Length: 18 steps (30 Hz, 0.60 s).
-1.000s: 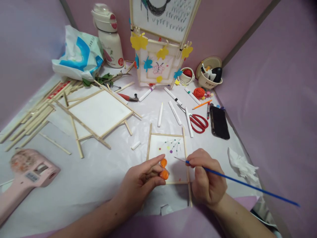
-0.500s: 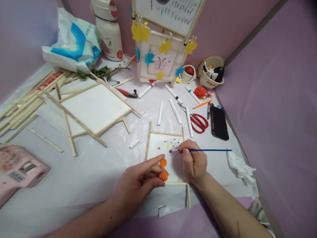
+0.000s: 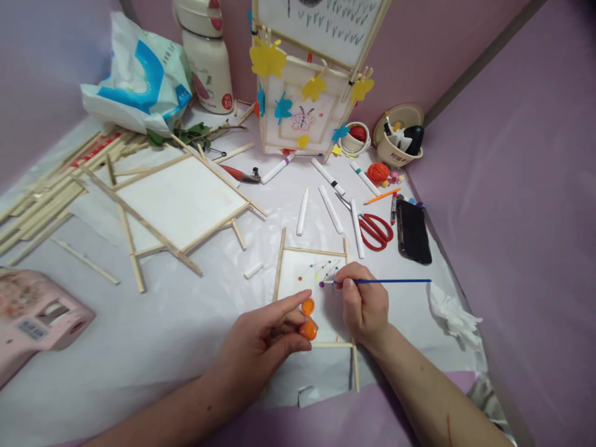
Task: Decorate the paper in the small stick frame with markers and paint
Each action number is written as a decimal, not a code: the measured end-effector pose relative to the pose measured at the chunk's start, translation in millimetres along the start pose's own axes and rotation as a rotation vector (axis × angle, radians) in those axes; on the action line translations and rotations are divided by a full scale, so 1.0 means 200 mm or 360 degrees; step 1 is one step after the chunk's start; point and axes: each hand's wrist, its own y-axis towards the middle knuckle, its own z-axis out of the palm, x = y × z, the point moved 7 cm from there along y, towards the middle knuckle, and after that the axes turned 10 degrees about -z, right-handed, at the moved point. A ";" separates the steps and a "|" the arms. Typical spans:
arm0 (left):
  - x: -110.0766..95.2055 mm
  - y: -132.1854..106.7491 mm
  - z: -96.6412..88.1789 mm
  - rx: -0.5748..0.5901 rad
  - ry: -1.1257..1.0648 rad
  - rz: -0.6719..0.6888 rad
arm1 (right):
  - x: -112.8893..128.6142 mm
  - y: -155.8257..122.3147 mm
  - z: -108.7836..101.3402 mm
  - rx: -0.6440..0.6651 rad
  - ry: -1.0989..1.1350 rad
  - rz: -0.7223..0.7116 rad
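A small wooden-framed paper panel (image 3: 298,273) lies in front of me, with coloured dots and thin lines painted on it. My right hand (image 3: 365,304) pinches a thin blue paintbrush (image 3: 386,281), whose tip touches a purple dot on the paper. My left hand (image 3: 261,344) rests on the panel's lower left corner, fingers closed round a small orange paint pot (image 3: 308,328) with its orange lid open beside it.
A larger framed panel (image 3: 179,202) lies to the left, with loose wooden sticks (image 3: 46,202) beyond. White markers (image 3: 330,209), red scissors (image 3: 375,228), a black phone (image 3: 412,231) and crumpled tissue (image 3: 454,310) sit right. A decorated lantern (image 3: 305,93), flask (image 3: 207,59), cup (image 3: 395,133) stand behind. Pink device (image 3: 37,316) at left.
My right hand moved forward from the panel's lower right edge and swung the brush level, setting its tip on the paper. The left hand stayed on the paint pot.
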 end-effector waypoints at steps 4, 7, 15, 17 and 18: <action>0.01 0.00 0.00 0.0008 0.0009 -0.0006 | 0.00 0.00 0.00 0.0007 -0.0003 -0.0014; 0.01 0.00 0.00 0.0006 0.0010 -0.0003 | 0.01 0.00 0.00 0.0006 -0.0002 -0.0036; 0.01 -0.01 0.00 0.0002 0.0008 0.0006 | 0.00 0.00 0.00 0.0007 -0.0027 -0.0019; 0.01 -0.01 0.00 0.0004 0.0008 0.0007 | 0.00 0.00 0.00 0.0005 -0.0034 -0.0023; 0.01 -0.01 0.00 0.0006 0.0006 0.0001 | 0.00 0.00 0.00 0.0003 -0.0041 -0.0027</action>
